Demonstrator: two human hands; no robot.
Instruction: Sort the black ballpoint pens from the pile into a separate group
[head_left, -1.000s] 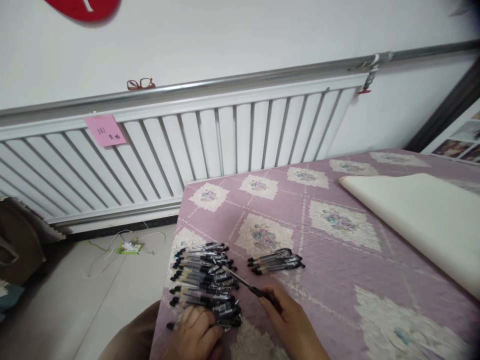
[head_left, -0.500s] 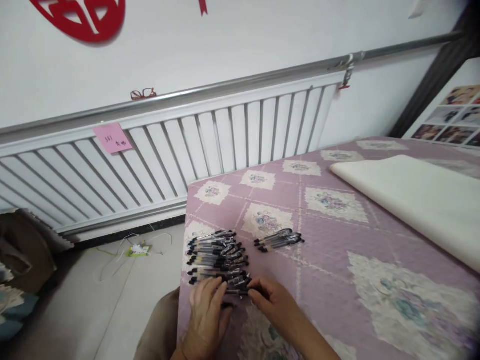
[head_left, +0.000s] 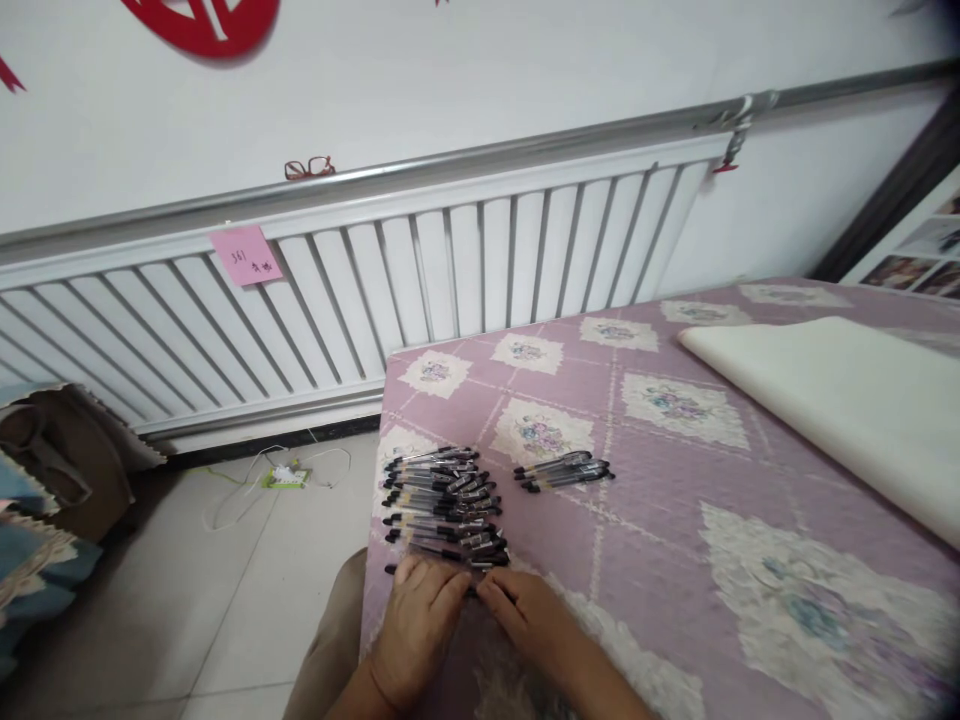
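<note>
Several black-capped pens with clear barrels point(head_left: 435, 500) lie side by side in a row at the table's left edge. At the near end of that row, my left hand point(head_left: 420, 610) has its fingers bent together over a pen, hiding most of it. My right hand point(head_left: 525, 605) comes in from the right, thumb and fingers pinched on the dark end of the same pen, close to the left fingertips. A smaller bunch of similar pens point(head_left: 566, 471) rests apart, to the right of the row.
A purple floral cloth point(head_left: 555, 380) covers the table. A folded cream sheet point(head_left: 840, 400) lies at the right. Behind stands a white radiator point(head_left: 420, 270) with a pink note point(head_left: 246, 255); glasses point(head_left: 309, 168) sit above it. A power strip point(head_left: 286, 477) lies on the floor.
My right hand has shifted left and slightly down, closer to my left hand. The row and the small bunch of pens keep their places; the camera view has shifted a little.
</note>
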